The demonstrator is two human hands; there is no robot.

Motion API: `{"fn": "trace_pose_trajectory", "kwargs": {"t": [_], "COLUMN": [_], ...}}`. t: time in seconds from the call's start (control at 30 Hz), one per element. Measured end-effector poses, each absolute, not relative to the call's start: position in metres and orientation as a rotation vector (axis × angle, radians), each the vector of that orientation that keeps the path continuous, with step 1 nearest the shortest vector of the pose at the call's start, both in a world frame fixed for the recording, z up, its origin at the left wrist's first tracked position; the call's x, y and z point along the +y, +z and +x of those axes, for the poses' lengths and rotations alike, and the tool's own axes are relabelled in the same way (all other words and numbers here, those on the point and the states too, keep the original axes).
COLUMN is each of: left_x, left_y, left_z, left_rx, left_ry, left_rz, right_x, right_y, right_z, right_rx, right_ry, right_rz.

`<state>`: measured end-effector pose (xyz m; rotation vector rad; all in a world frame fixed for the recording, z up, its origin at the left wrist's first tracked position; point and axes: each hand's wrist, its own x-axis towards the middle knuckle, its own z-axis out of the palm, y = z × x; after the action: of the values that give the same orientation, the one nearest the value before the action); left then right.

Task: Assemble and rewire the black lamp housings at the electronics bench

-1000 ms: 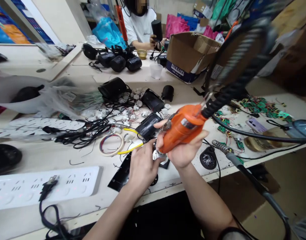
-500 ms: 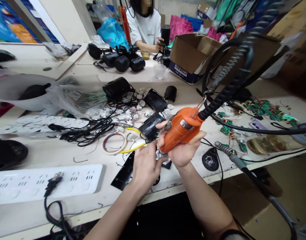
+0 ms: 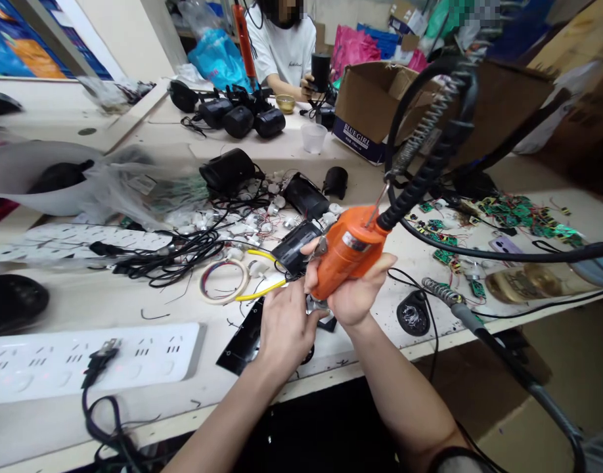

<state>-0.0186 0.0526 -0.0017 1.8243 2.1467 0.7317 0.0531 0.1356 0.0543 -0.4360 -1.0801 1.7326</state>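
Observation:
My right hand [image 3: 355, 294] is wrapped round an orange electric screwdriver [image 3: 341, 256], which hangs from a coiled spring [image 3: 420, 135] and leans with its tip end down and to the left. Just left of it, my left hand [image 3: 288, 325] has its fingers bent round a small part at the tool's lower end. That part is mostly hidden by the fingers and the tool; a bit of silvery metal shows. Under my left hand lies a flat black panel [image 3: 238, 338]. Yellow-handled pliers [image 3: 259, 291] lie just beyond the left fingers, beside a black cylindrical housing [image 3: 295, 246].
A white power strip [image 3: 148, 358] lies front left, near a tape roll [image 3: 224, 281] and tangled black cables [image 3: 176, 253]. Right are a soldering iron holder [image 3: 444, 291], a dish of wire bits [image 3: 414, 314] and green circuit boards [image 3: 518, 213]. A person [image 3: 284, 49] sits opposite, behind a cardboard box [image 3: 365, 112].
The screwdriver and my right hand have shifted slightly left, and the spring and cable above have swung left. My left hand keeps nearly the same place. The whole view has moved a little.

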Motion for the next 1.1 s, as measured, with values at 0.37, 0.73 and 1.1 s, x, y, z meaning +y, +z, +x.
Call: {"fn": "trace_pose_trajectory", "kwargs": {"t": [0.37, 0.73, 1.1], "left_x": [0.052, 0.053, 0.043], "left_y": [-0.005, 0.004, 0.019], "left_z": [-0.019, -0.020, -0.039], "left_rx": [2.164, 2.184, 2.081], "left_ry": [0.717, 0.646, 0.752], "left_rz": [1.851, 1.822, 1.933], "right_x": [0.143, 0.141, 0.176], "right_y": [0.054, 0.059, 0.041], "right_z": [0.046, 0.049, 0.100], "right_rx": [-1.114, -1.214, -1.101], "right_ry": [1.800, 1.764, 1.060], "right_rz": [-0.517, -0.550, -0.713]}}
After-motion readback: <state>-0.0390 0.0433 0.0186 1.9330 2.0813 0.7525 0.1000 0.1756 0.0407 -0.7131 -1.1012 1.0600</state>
